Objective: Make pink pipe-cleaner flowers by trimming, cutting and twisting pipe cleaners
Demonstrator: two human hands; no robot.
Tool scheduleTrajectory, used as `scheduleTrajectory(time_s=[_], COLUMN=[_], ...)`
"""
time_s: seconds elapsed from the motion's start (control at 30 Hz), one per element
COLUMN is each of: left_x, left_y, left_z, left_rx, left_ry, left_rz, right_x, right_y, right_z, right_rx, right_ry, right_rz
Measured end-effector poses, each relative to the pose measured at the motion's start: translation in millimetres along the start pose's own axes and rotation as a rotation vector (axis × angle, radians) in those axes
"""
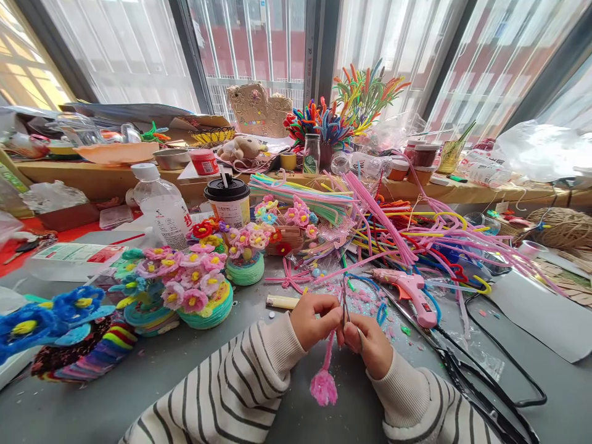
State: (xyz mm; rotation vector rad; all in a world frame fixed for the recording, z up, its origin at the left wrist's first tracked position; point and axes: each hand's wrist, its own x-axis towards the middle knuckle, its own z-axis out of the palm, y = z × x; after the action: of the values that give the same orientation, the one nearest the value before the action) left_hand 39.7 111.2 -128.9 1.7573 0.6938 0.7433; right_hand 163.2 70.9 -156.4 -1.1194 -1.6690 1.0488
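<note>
Between my hands, low over the grey table, a pink pipe-cleaner flower (324,387) hangs head down on its fuzzy stem (329,351). My left hand (317,320) is closed, its fingers pinching the stem. Closed around the handles of a pair of small scissors (344,297) is my right hand (367,342). The blades point up and away, right beside my left fingertips. My fingers hide the handles and the upper stem. Finished pipe-cleaner flowers (194,280) in round coiled pots stand to the left.
A pink glue gun (409,290) lies to the right, with black cables (481,385) near it. Pink pipe cleaners (382,219) pile up behind. A lidded cup (227,200) and a plastic bottle (160,206) stand at the back left. Clippings (365,299) litter the table.
</note>
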Motion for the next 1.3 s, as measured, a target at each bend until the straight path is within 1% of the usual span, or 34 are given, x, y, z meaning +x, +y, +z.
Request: scheduleTrajectory(time_s=[0.07, 0.13, 0.33, 0.47, 0.63, 0.7, 0.9, 1.1, 1.17, 1.3], left_x=[0, 0, 0, 0, 0, -1, 1, 1, 1, 1], left_y=[1, 1, -4, -6, -6, -6, -5, -8, -9, -8], left_z=[0.4, 0.3, -1.1, -0.8, 1.0, 1.4, 0.3, 2.1, 2.5, 1.9], left_rx=[-0.001, 0.013, 0.066, 0.049, -0.003, -0.029, -0.081, -0.06, -0.073, -0.101], left_ry=[-0.016, -0.001, 0.057, 0.053, -0.013, -0.03, -0.01, -0.051, -0.053, -0.02], left_rz=[0.008, 0.005, -0.048, -0.049, -0.028, -0.039, -0.084, -0.051, -0.052, -0.075], right_x=[1, 2, 0, -1, -1, -1, -2, -1, -1, -1], right_y=[-1, -1, 1, 6, 6, 4, 3, 2, 2, 3], right_z=[-1, -1, 0, 1, 1, 1, 1, 1, 0, -1], right_rx=[0.013, 0.011, -0.118, -0.126, -0.028, -0.042, -0.155, -0.048, -0.082, -0.172], right_ry=[-0.02, -0.031, 0.06, 0.077, 0.023, 0.024, 0.097, 0.033, 0.054, 0.105], right_rz=[0.009, 0.023, 0.076, 0.047, -0.031, -0.023, 0.027, -0.014, -0.009, 0.008])
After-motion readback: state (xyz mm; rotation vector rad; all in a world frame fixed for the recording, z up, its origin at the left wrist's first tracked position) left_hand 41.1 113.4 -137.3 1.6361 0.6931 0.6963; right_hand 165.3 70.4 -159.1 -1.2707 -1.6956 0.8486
